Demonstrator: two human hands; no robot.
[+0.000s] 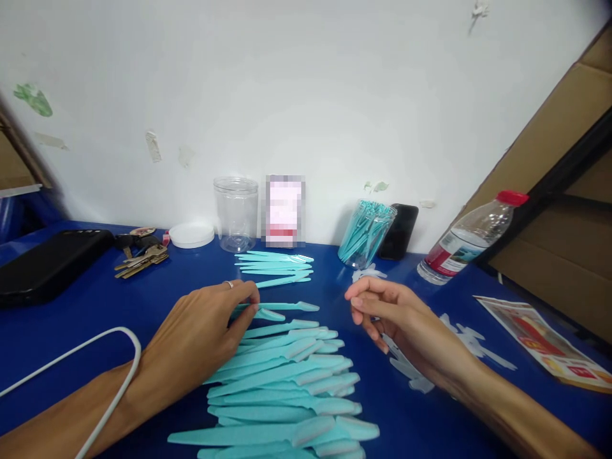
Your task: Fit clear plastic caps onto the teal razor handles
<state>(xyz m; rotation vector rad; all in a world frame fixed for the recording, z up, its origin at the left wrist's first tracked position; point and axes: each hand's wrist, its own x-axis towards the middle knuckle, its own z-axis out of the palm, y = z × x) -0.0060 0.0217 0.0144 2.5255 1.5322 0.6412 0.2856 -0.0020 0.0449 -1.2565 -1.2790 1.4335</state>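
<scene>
My left hand (210, 325), a ring on one finger, has thumb and forefinger pinched on a turquoise eyebrow razor (270, 315). Another eyebrow razor (287, 306) lies right by those fingertips. Below spreads a long pile of the same razors (287, 389), their heads pointing right with pale covers on. Beyond my left hand is a smaller group of razors (272, 262). My right hand (396, 312) hovers to the right of the pile, thumb and fingers curled together; whether anything small is between them is hidden. Under and beside it lie loose whitish blade covers (411, 370).
Along the wall stand an empty clear jar (236, 217), a blurred-out upright card (285, 210), a jar full of razors (366, 236) and a phone (401, 229). A white lid (191, 235), keys (143, 258), black case (52, 261), water bottle (468, 239), leaflet (545, 338) and white cable (136, 350) surround them.
</scene>
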